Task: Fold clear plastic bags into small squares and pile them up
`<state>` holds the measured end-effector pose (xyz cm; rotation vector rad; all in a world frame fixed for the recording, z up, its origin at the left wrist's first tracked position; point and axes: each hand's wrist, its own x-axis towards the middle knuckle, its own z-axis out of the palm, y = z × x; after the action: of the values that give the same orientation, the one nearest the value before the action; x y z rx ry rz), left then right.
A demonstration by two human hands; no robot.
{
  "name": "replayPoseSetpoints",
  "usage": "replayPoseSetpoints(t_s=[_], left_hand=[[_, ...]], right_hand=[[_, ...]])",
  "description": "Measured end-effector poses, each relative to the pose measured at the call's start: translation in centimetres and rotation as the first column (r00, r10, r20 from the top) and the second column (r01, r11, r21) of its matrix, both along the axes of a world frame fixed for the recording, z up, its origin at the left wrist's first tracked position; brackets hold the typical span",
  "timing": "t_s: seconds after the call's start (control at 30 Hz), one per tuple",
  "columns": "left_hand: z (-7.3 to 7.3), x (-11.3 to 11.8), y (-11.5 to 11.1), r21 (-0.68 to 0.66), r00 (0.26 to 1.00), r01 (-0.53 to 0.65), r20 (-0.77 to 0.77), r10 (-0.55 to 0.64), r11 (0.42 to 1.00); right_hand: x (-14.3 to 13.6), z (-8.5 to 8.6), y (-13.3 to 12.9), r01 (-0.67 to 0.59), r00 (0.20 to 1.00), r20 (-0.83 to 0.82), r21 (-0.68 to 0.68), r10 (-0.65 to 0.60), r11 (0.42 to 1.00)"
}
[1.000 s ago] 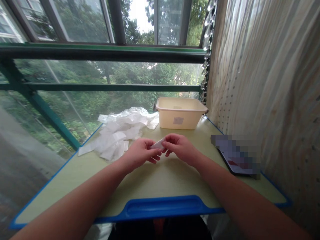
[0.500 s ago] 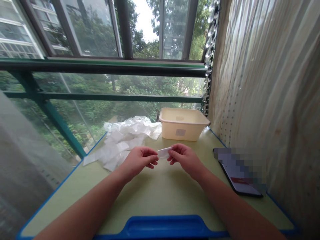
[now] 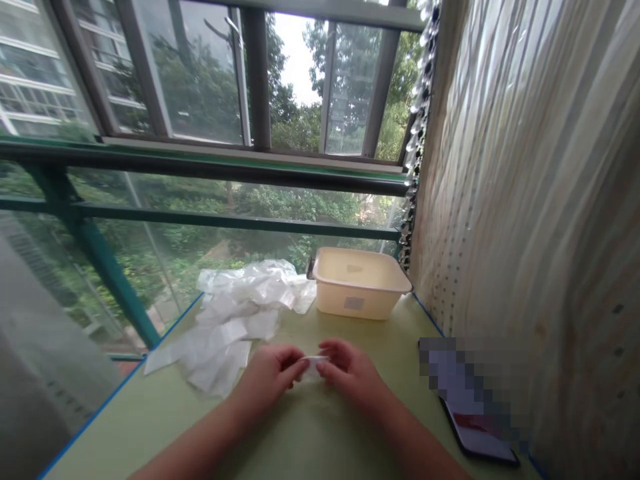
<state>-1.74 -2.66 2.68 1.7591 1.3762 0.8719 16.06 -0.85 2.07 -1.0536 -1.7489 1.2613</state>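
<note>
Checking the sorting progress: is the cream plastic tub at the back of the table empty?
Apparently empty: the cream plastic tub shows only bare inner walls; its floor is partly hidden.

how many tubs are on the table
1. The cream plastic tub stands at the far end of the table, right of the pile of white wrappers and beyond both hands. None seems hidden.

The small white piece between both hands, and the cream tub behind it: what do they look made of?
The small white piece, pinched between the left hand and the right hand, looks like thin matte paper or non-woven sheet; too small to settle. The cream tub looks like moulded plastic: smooth walls, rolled rim, slight sheen, a pale label on its front.
</note>
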Motion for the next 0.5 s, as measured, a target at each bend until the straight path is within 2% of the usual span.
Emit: replayPoseSetpoints(t_s=[0.1,0.2,0.37,0.5], left_hand=[[0.2,0.2,-0.5,0.134,0.985,0.069,-0.167,-0.046,0.989],[0.4,0.3,-1.0,0.196,0.960,0.135,-0.269,-0.079,0.971],[0.3,0.1,-0.9,0.165,0.951,0.186,-0.278,-0.135,0.969],[0.3,-0.1,-0.7,0.161,0.957,0.177,-0.258,-0.132,0.971]], right_hand=[[0.4,0.8,-0.3,-0.072,0.986,0.163,0.184,0.042,0.980],[0.9,1.4,-0.5,-0.146,0.953,0.297,0.266,0.063,0.953],[1.4,1.4,-0.2,-0.186,0.915,0.401,0.337,0.038,0.923],[1.7,1.2,0.1,-0.215,0.902,0.430,0.360,0.043,0.908]])
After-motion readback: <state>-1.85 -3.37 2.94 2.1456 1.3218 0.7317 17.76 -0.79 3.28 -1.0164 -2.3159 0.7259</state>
